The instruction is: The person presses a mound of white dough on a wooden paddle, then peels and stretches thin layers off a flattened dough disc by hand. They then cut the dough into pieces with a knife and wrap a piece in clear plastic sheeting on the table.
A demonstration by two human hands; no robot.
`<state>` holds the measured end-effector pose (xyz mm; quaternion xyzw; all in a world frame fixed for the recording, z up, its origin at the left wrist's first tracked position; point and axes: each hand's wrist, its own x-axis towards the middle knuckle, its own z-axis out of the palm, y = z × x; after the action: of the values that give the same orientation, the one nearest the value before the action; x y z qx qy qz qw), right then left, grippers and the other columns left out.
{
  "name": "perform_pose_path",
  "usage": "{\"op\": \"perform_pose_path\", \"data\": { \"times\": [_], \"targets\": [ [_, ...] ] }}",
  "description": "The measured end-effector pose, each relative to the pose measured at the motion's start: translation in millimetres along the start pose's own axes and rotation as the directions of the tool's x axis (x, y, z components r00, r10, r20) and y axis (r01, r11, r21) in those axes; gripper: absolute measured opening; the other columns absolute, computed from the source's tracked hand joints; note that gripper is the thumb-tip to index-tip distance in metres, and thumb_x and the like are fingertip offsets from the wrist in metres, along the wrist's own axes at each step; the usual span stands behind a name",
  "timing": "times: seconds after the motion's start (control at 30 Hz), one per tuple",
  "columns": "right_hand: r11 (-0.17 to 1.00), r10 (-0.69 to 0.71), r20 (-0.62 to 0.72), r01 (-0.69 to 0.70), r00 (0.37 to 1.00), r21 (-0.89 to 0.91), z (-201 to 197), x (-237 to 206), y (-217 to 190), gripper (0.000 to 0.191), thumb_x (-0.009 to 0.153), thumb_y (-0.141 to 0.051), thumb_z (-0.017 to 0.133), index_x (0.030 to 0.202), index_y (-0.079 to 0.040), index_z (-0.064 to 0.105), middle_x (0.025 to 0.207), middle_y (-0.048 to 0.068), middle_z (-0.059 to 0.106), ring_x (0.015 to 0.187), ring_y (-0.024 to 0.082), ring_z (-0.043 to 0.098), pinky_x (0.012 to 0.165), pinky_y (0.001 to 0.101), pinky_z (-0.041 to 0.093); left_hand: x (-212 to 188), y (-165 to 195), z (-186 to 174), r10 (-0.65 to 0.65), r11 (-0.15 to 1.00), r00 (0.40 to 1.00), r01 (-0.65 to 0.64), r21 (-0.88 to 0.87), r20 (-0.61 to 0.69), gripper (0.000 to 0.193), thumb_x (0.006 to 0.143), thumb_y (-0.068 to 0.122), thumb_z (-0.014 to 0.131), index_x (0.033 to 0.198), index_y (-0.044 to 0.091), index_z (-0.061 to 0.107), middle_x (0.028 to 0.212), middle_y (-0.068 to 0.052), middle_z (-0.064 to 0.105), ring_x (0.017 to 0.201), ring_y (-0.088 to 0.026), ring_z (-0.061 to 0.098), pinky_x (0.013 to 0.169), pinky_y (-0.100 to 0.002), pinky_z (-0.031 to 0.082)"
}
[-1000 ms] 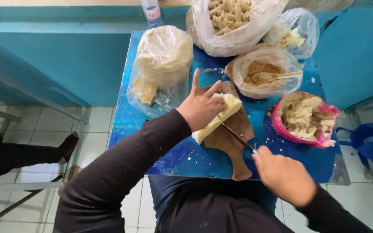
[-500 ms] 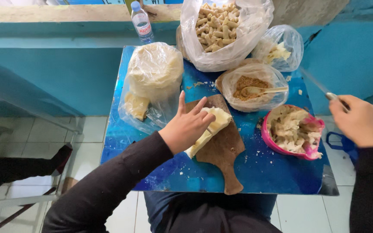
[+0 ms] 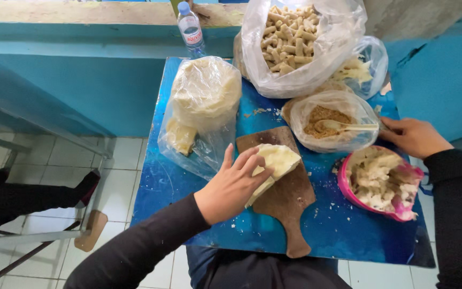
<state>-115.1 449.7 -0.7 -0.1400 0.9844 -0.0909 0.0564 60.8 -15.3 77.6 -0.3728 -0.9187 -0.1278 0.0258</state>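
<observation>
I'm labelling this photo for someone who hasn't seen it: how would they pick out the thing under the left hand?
Start at the blue table and find the brown wooden board with a handle near its middle. On it lies a pale yellow folded sheet of dough, pressed flat by the left hand. Unlike the foods around it, it sits bare, not in a plastic bag or bowl.
</observation>
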Motion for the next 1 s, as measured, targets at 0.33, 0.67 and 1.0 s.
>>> {"op": "perform_pose_path", "data": {
  "times": [0.33, 0.67, 1.0],
  "targets": [
    [0.998, 0.016, 0.042, -0.019, 0.999, 0.067, 7, 5, 4, 0.060, 0.093, -0.039, 0.064, 0.151, -0.028, 0.056, 0.087, 0.020, 0.066, 0.081, 0.034, 0.065, 0.076, 0.0428, 0.052, -15, -6, 2, -0.442, 0.837, 0.837, 0.255, -0.485, -0.322, 0.039, 0.089, 0.000, 0.061, 0.127, 0.003, 0.059, 0.120, -0.017, 0.063, 0.113, -0.037, 0.059, 0.094, -0.043, 0.049],
    [0.888, 0.291, 0.060, -0.293, 0.955, 0.355, 19, 8, -1, 0.029, 0.094, -0.023, 0.072, 0.116, -0.004, 0.074, 0.097, 0.014, 0.080, 0.084, 0.026, 0.077, 0.076, 0.0389, 0.059, -26, -15, 20, -0.663, 0.629, 0.727, 0.411, -0.660, -0.180, 0.036, 0.088, 0.020, 0.075, 0.118, 0.002, 0.063, 0.103, -0.013, 0.071, 0.079, -0.024, 0.073, 0.068, -0.036, 0.058],
    [0.968, 0.134, 0.073, -0.147, 0.988, 0.204, -6, 7, 3, 0.036, 0.096, -0.032, 0.065, 0.120, -0.006, 0.073, 0.102, 0.016, 0.078, 0.090, 0.028, 0.076, 0.079, 0.0394, 0.058, -30, 27, 73, -0.794, 0.504, 0.541, 0.333, -0.797, -0.276, 0.040, 0.095, 0.023, 0.069, 0.129, 0.002, 0.062, 0.104, -0.012, 0.075, 0.078, -0.021, 0.073, 0.067, -0.031, 0.058]
  ]
}}
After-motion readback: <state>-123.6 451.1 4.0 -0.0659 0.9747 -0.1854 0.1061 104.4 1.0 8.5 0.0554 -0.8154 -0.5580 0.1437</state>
